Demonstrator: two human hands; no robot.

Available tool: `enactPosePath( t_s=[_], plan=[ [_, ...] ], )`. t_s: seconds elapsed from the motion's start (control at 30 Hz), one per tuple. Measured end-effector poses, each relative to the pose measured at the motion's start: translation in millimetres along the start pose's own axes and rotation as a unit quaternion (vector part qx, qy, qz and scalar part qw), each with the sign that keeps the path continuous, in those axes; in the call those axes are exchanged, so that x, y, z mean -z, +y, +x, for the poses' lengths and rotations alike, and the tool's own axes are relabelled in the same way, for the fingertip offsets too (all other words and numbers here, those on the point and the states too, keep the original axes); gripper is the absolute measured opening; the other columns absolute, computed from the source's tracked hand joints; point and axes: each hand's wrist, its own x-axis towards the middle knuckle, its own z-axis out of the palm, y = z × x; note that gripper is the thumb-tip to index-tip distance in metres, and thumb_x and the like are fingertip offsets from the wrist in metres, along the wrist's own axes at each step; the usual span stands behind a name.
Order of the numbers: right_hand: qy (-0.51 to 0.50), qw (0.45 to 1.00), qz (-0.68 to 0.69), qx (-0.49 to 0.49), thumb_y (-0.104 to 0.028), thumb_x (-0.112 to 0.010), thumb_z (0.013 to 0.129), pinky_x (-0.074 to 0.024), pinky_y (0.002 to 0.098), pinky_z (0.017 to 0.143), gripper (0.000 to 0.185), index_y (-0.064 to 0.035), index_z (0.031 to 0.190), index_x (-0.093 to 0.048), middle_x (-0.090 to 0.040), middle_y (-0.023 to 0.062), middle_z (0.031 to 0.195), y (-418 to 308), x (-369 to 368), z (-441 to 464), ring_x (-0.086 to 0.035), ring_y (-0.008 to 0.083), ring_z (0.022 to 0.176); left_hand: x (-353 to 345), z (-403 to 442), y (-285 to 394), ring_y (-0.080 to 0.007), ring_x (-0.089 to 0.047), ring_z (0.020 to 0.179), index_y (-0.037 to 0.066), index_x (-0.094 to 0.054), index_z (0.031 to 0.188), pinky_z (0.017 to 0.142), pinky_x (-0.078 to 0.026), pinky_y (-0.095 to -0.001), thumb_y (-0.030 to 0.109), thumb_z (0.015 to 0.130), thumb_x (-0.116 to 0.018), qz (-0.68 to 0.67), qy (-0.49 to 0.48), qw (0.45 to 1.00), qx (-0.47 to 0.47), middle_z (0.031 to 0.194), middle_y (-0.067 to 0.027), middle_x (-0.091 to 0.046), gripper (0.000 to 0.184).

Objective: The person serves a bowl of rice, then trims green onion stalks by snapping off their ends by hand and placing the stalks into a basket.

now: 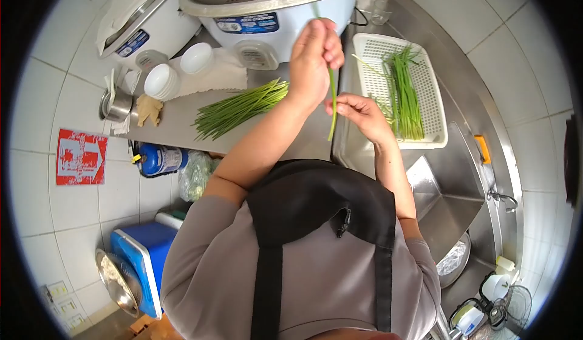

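Observation:
My left hand (pixel 313 63) is raised in front of the big rice cooker, fingers closed around a long green chive stalk (pixel 333 118) that hangs down and also shows above the fist. Lower on the same stalk, my right hand (pixel 362 114) pinches with thumb and fingertips beside the sink edge. To the left, a loose bunch of chives (pixel 240 109) lies on the steel counter. On the right, more chives (pixel 405 97) lie lengthwise in a white perforated basket (pixel 438 118), near my right hand.
Behind the counter stand two rice cookers (pixel 291 33), with white bowls (pixel 161 82) on a cloth (pixel 228 72) and a steel pot (pixel 116 106) at left. A sink (pixel 449 203) with a faucet (pixel 504 200) is at right. A blue cooler (pixel 143 249) sits at lower left.

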Motion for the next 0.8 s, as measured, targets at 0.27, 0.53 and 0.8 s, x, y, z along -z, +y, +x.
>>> enactPosePath(
  t_s=[0.27,0.53,0.8],
  plan=[
    [-0.068,0.953,0.291,-0.054,-0.021,-0.036,0.096,-0.051,0.0288,0.067,0.035,0.002,0.12,-0.044,-0.063,0.0126,0.089,-6.4,-47.5,66.9,-0.062,0.0201,0.079,89.8,-28.8,70.8,-0.0111,-0.039,0.068,0.009,-0.047,0.098,0.067,-0.036,-0.0283,0.023,0.094,-0.043,0.032,0.104,0.954,-0.28,0.076,0.0002,-0.043,0.015],
    [-0.039,0.917,0.381,-0.11,-0.024,-0.051,0.09,-0.0508,0.027,0.054,0.027,0.0002,0.101,-0.053,-0.064,0.0125,0.083,36.4,-47.6,118.1,-0.062,0.0163,0.064,168.5,-101.1,67.7,-0.0222,-0.049,0.104,0.01,-0.043,0.105,0.098,-0.035,-0.0456,0.022,0.096,-0.039,0.118,0.177,0.951,-0.226,0.105,-0.0095,-0.052,0.016],
    [-0.074,0.973,0.085,-0.2,-0.013,-0.055,0.082,-0.0451,0.0241,0.05,0.009,-0.0044,0.081,-0.058,-0.059,0.0034,0.07,79.3,-53.6,97.5,-0.055,0.0102,0.056,209.7,-181.7,62.7,-0.0262,-0.045,0.115,0.009,-0.043,0.114,0.1,-0.034,-0.0471,0.016,0.093,-0.045,0.159,0.243,0.954,-0.082,0.115,-0.0112,-0.049,0.022]
  ],
)
